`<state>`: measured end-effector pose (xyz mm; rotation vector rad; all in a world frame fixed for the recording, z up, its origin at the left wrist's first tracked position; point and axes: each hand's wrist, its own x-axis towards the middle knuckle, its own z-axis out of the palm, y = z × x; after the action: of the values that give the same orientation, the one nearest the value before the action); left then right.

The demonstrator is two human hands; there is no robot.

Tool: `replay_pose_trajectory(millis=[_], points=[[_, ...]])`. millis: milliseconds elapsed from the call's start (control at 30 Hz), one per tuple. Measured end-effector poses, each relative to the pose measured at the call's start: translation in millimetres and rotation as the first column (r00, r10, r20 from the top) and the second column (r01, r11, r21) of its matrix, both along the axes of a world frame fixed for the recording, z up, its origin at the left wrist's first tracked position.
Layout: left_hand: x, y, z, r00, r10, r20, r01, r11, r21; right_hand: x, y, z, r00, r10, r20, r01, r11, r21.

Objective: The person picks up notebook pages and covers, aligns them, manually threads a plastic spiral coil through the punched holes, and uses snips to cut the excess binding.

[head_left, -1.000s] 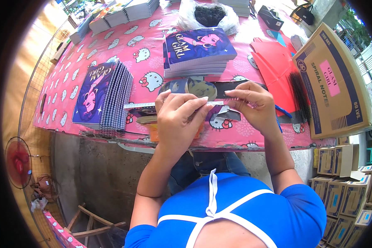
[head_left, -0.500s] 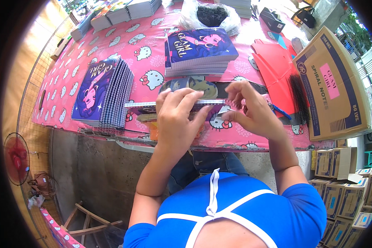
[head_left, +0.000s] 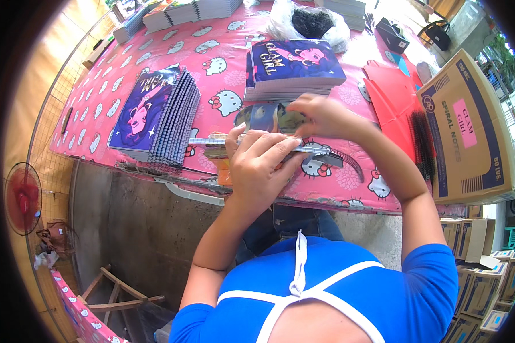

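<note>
My left hand grips a notebook standing on its long edge, its punched edge facing up. From the notebook's right end a dark spiral coil sticks out, partly threaded and curving toward me. My right hand is just beyond the notebook, over a rounded, dark-patterned object whose kind I cannot make out. Its fingers look bent but are blurred, and whatever they may hold is hidden. Under my left wrist lies something orange, mostly covered.
Bound purple notebooks stand stacked at the left, with an unbound-looking stack ahead. Red sheets, black coils and a cardboard box occupy the right. A plastic bag of black coils sits at the back.
My right hand has left the coil at the notebook's right end and moved left, past the notebook. The coil now hangs free there. The whole view has shifted slightly.
</note>
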<state>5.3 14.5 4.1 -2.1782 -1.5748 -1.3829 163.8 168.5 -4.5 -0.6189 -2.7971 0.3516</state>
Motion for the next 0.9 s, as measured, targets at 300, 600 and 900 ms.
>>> replay_pose_trajectory(millis=[300, 600, 900], points=[[2.0, 4.0, 0.0, 0.992, 0.072, 0.099, -0.075, 0.997, 0.019, 41.6, 13.3, -23.8, 0.789, -0.309, -0.531, -0.033, 0.842, -0.539], [2.1, 8.8, -3.2, 0.99, 0.08, 0.118, -0.085, 0.996, 0.04, 57.4, 9.7, -9.1, 0.717, -0.3, -0.629, -0.447, 0.494, -0.746], [-32.3, -6.5, 4.0, 0.939, 0.345, -0.012, -0.344, 0.932, -0.112, 19.9, -6.9, 6.6, 0.843, -0.115, -0.525, -0.242, 0.79, -0.563]])
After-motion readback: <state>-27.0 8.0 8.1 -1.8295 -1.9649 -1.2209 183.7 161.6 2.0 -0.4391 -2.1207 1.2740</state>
